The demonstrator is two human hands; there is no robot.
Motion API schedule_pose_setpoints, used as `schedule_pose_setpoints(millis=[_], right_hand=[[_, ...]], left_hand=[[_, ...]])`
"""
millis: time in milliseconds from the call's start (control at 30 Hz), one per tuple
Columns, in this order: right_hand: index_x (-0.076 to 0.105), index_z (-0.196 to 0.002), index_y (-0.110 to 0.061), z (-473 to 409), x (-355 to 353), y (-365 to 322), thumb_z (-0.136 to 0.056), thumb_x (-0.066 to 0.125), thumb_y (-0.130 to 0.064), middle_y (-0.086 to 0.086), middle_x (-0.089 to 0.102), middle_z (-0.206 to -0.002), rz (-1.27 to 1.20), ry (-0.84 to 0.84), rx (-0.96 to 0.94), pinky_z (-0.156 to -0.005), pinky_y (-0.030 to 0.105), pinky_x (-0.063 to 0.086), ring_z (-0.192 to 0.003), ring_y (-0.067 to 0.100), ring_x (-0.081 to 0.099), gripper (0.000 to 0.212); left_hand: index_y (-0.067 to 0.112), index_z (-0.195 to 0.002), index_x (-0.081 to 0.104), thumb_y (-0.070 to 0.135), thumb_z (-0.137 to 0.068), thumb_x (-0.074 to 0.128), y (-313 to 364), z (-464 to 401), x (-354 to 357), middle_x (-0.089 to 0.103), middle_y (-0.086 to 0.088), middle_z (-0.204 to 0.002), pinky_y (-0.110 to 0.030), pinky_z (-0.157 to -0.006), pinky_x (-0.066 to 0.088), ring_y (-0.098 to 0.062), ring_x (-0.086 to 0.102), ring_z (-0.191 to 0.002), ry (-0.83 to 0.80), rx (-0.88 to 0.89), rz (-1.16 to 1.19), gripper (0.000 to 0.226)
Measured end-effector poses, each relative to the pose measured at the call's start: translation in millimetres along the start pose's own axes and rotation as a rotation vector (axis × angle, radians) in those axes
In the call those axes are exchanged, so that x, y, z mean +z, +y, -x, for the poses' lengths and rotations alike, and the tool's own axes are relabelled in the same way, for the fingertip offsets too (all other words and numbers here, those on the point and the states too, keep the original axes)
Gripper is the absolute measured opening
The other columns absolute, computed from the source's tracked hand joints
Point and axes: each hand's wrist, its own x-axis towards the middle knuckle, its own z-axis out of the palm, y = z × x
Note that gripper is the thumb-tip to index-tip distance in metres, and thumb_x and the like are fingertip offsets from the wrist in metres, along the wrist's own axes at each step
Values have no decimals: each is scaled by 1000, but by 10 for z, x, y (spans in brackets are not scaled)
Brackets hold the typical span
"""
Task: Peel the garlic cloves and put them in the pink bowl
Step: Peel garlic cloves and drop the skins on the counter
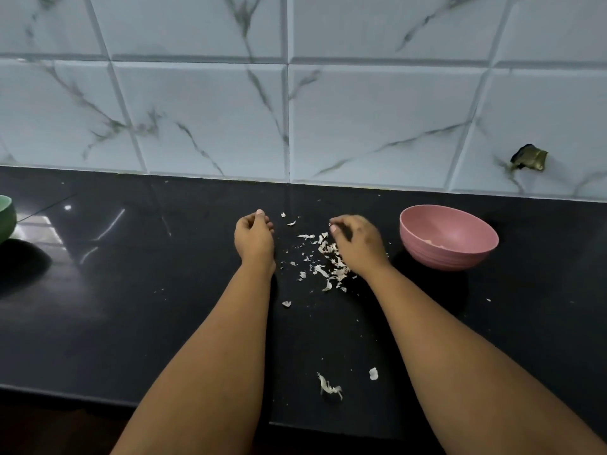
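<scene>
The pink bowl stands on the black counter at the right, with a few pale peeled garlic pieces on its floor. A pile of white garlic skins lies between my hands. My left hand hovers left of the pile with its fingers curled inward; what is inside them is hidden. My right hand sits over the pile's right side, just left of the bowl, fingers curled down. A white scrap shows at its fingertips, and I cannot tell whether it is pinched.
A green bowl is cut off at the far left edge. Loose skin scraps lie near the counter's front edge. The marble-tiled wall rises behind the counter, with a dark fixture at the right.
</scene>
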Motion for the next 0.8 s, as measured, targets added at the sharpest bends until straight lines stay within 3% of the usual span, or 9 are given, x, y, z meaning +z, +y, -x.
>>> schedule_pose_setpoints(millis=[67,133,267,367,467,533,633,733,800], right_hand=[[70,-102,-4,-157,-10,146,-91,59,-8,15,65,-103,89,148,-27,-81,23,38,-98,29,59,16],[70,-104,0,-330,34,293,-89,56,-1,20,64,-107,167,145,-11,-89,34,45,-102,37,59,19],[60,-129,-8,-524,164,300,-96,45,-4,13,49,-141,286,-203,79,-110,35,36,-130,31,45,37],[68,-120,-11,-609,171,243,-88,47,2,13,62,-125,412,-213,80,-97,37,49,-113,33,58,40],[69,-114,-7,-600,115,162,-85,46,5,16,62,-116,507,-218,126,-86,34,49,-102,34,60,39],[68,-112,-5,-540,66,140,-87,45,3,17,62,-113,445,-184,126,-80,34,47,-95,32,58,35],[69,-105,-3,-409,-71,80,-89,56,-1,16,63,-105,201,27,0,-83,37,52,-91,30,62,21],[73,-87,-4,-210,-167,-103,-82,73,-8,10,64,-92,12,194,-13,-74,25,49,-77,19,61,6],[71,-77,-10,-26,-156,-215,-77,80,-17,3,67,-81,-125,216,49,-67,21,51,-69,13,64,11]], left_hand=[[14,-99,58,27,-99,56,-33,25,18,62,2,-88,-20,-68,49,-8,59,-77,-17,41,-67,13],[18,-97,59,31,-97,59,-80,28,41,64,3,-91,-24,-73,50,-10,61,-80,-42,88,-158,13],[19,-102,60,35,-94,61,-104,26,90,64,7,-95,-25,-76,50,-14,63,-90,-69,131,-251,18],[18,-106,61,36,-93,63,-120,24,101,64,5,-97,-29,-81,52,-16,64,-92,-81,131,-266,22],[18,-107,61,35,-92,64,-115,25,99,65,3,-101,-32,-86,52,-15,63,-93,-83,134,-286,23],[17,-108,62,34,-91,65,-87,55,101,65,4,-103,-28,-85,50,-11,60,-91,-81,135,-302,24],[18,-108,61,30,-91,66,-47,112,101,64,3,-102,-27,-83,49,-10,59,-90,-107,153,-338,22],[26,-110,62,19,-89,69,14,202,99,65,2,-97,-27,-77,54,-12,62,-86,-301,206,-355,23],[24,-108,66,13,-88,71,39,309,110,68,1,-91,-28,-78,58,-12,66,-82,-480,198,-346,23]])
